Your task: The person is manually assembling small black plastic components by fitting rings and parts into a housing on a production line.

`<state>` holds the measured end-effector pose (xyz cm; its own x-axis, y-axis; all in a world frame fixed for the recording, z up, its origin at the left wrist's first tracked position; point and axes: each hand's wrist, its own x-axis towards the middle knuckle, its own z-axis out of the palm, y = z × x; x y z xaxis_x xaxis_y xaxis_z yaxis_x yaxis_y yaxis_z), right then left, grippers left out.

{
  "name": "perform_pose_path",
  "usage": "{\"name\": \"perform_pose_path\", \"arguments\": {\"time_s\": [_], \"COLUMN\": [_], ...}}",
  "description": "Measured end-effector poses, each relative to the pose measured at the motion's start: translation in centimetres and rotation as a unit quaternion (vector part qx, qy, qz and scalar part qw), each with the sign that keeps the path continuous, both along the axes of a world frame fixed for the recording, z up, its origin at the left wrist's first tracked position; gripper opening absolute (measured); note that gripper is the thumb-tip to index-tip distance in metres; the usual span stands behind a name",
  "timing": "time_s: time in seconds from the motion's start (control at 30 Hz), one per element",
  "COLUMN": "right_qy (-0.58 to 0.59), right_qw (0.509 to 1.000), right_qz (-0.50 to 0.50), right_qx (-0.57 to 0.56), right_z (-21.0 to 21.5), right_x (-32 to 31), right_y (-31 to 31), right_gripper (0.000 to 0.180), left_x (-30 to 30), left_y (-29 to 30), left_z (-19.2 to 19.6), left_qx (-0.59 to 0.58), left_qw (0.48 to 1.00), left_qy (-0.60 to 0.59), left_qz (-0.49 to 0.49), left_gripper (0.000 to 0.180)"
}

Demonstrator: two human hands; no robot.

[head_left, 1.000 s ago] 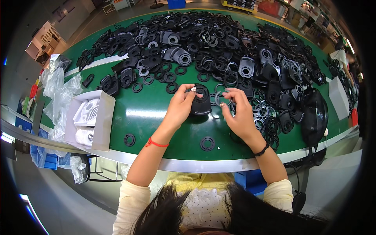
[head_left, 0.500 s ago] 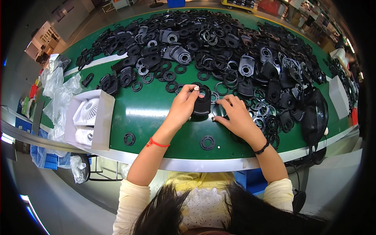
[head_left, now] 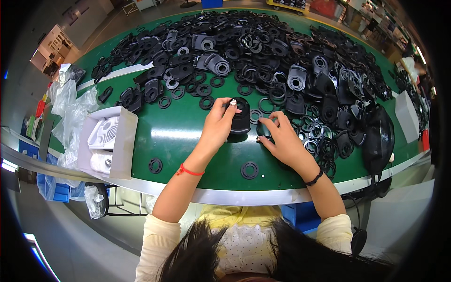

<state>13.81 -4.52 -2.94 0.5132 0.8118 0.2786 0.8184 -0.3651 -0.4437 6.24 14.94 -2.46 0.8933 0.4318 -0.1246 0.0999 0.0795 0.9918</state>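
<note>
Change noted: the right hand [head_left: 284, 141], which a second ago lay against the right side of the black moulded plastic housing with a round opening [head_left: 239, 118], has drawn slightly away to the right. It now rests palm-down on the green belt-like desk [head_left: 188, 136], fingers spread and curled among loose black plastic rings [head_left: 263, 105]. Whether it pinches a small part cannot be told. The left hand [head_left: 220, 123] has kept its place, closed on the left side of the housing, thumb and forefinger pinching a small whitish piece [head_left: 233, 101] at the housing's top edge. Judgement: the housing is steadied by one hand while the other goes to the loose parts for a further piece.

The housing stands on the desk near its front middle, between the two hands.

Surface: the desk curves away from the person with a pale metal front rim. Its far half is covered by a dense heap of black plastic housings and rings [head_left: 263, 51]. A single flat black ring with holes [head_left: 249, 169] lies near the front edge, another [head_left: 155, 165] further left.

At the left, an open grey cardboard box [head_left: 123, 143] holds white fan-shaped parts. Crumpled clear plastic bags [head_left: 70, 108] lie beside it.

Room: grey floor and distant shelving, blurred.
</note>
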Motion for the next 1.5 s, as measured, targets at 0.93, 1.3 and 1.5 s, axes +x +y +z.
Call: {"name": "perform_pose_path", "arguments": {"time_s": [0.93,1.3,1.5], "right_qy": [0.036,0.032,0.022], "right_qw": [0.969,0.978,0.982], "right_qz": [-0.002,-0.013,-0.012], "right_qx": [0.244,0.207,0.187], "right_z": [1.8,1.5,1.4], "right_x": [-0.7,-0.8,-0.7], "right_y": [0.5,0.9,0.7], "right_gripper": [0.041,0.050,0.056], "left_x": [-0.1,-0.3,-0.6], "left_y": [-1.0,-1.6,-2.2], "left_z": [-0.8,0.2,0.3], "left_qx": [-0.002,-0.104,0.165], "left_qw": [0.988,0.981,0.974], "left_qy": [0.044,0.015,-0.040], "left_qz": [-0.151,-0.162,-0.147], "left_gripper": [0.029,0.027,0.022]}}
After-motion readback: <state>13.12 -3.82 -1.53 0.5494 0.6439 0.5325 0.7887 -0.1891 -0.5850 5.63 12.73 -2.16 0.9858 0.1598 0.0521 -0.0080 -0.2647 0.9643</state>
